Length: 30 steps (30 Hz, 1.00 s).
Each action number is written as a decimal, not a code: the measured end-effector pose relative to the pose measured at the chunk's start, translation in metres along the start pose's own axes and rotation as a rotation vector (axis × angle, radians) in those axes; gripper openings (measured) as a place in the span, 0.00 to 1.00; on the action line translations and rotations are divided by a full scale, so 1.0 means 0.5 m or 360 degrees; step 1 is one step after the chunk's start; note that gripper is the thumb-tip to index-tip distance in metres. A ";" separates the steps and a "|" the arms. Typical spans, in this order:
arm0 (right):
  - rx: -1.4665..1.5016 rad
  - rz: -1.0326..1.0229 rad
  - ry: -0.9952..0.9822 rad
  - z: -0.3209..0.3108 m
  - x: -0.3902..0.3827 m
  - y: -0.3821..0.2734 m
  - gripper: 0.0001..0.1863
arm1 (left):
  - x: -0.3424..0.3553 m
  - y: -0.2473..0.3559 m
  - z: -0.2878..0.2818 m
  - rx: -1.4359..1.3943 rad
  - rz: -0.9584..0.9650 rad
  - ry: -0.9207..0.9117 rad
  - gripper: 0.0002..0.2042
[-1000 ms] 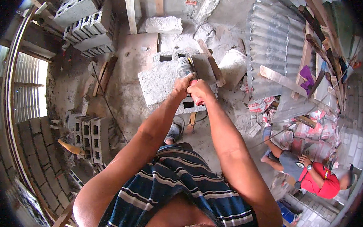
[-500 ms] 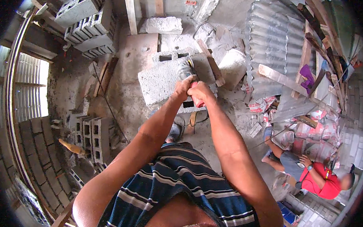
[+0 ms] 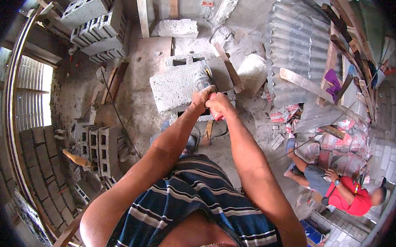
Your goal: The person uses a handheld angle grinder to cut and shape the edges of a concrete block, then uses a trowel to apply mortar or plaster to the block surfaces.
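Observation:
My left hand is closed round the front of an angle grinder, which has a grey head and red body. Behind it, my right hand grips the red rear of the tool. The disc end rests on or just over a pale concrete hollow block, lying on other blocks; exact contact is unclear. A wooden plank leans alongside at the right. A cord runs below the blocks, near my feet.
Stacked blocks stand upper left and lower left. Right are a white bucket, corrugated sheets, loose timber and red-and-white sacks. A person in red sits at lower right. A thin rod crosses the left floor.
My hands and the grinder have drawn slightly back toward me along the block's top. Both hands stay closed on the tool. The other person has barely moved.

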State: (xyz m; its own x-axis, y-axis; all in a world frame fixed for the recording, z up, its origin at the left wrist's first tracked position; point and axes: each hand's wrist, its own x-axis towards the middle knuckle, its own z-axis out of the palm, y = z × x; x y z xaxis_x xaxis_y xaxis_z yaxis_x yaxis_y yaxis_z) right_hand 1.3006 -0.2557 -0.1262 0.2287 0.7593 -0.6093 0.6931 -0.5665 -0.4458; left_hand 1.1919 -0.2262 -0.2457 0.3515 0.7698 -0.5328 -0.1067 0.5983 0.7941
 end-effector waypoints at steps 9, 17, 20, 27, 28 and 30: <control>-0.0053 -0.0012 0.0018 0.004 -0.003 0.012 0.29 | -0.019 0.001 -0.002 0.0117 0.0256 -0.0236 0.23; -0.0039 0.0025 0.0044 0.007 -0.046 0.047 0.34 | -0.049 -0.032 0.020 0.1197 0.0755 -0.0161 0.35; -0.0043 0.0063 0.0032 0.012 -0.049 0.061 0.36 | -0.069 -0.029 0.023 0.1319 0.0926 -0.0142 0.34; -0.0067 0.0048 0.0080 0.029 -0.049 0.065 0.36 | -0.055 -0.047 0.043 -0.0160 0.0074 -0.0019 0.24; -0.0043 0.0104 0.0063 0.030 -0.051 0.071 0.35 | -0.055 -0.044 0.054 -0.0161 0.0067 -0.0025 0.24; -0.0064 0.0093 0.0083 0.030 -0.053 0.088 0.35 | -0.055 -0.036 0.071 -0.0470 -0.0311 0.0098 0.22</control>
State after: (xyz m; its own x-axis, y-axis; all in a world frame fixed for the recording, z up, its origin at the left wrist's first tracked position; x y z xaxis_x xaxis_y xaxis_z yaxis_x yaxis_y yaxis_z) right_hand 1.3147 -0.3058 -0.1396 0.3041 0.7413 -0.5983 0.7040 -0.5980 -0.3831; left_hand 1.2173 -0.2661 -0.2348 0.3361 0.6410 -0.6900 -0.3103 0.7671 0.5615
